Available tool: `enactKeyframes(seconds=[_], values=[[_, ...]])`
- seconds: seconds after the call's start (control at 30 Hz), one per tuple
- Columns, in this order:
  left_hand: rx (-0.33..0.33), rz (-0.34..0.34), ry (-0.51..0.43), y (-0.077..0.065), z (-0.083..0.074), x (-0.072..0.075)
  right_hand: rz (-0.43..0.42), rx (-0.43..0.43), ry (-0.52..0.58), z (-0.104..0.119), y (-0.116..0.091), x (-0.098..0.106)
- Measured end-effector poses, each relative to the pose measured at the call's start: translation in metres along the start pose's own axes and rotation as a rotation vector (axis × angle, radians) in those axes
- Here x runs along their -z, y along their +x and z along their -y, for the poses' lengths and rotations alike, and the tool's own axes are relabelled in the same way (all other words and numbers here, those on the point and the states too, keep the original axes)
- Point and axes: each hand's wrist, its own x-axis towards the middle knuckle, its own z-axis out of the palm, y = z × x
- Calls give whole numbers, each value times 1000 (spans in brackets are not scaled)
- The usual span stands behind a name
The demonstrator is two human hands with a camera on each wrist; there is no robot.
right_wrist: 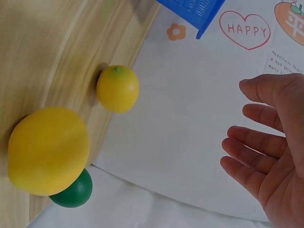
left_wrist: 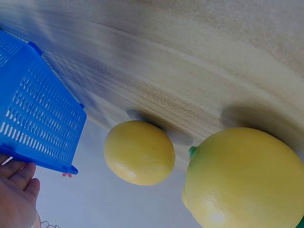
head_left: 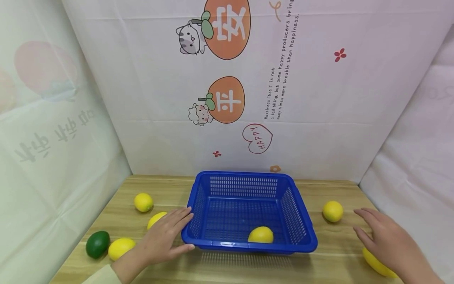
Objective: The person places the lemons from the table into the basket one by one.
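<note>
On the wooden table sits a blue plastic basket with slotted walls, holding one lemon near its front wall. My left hand touches the basket's left rim with its fingertips, the thumb by the front left corner. Just behind that hand a lemon is partly covered. My right hand hovers over the table's right side, fingers spread and nothing in them. Partly under it in the head view is a big lemon; a round yellow lemon lies to its left. The right wrist view shows a green fruit behind the big lemon.
At the left lie a dark green avocado-like fruit, a lemon beside it and another lemon farther back. White printed cloth walls the table at the back and both sides.
</note>
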Motion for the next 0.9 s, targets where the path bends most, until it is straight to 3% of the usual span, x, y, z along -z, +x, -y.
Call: enactKeyframes(seconds=[0.4,0.77,0.9], values=[[5,1,8,-1,1,0,113,-112,-40,-13,-13,-1],[1,6,7,-1,1,0,147,-135,-20,-23,-25,-6],[-5,0,6,-1,1,0,204,-159,-36,-27,-28,-7]])
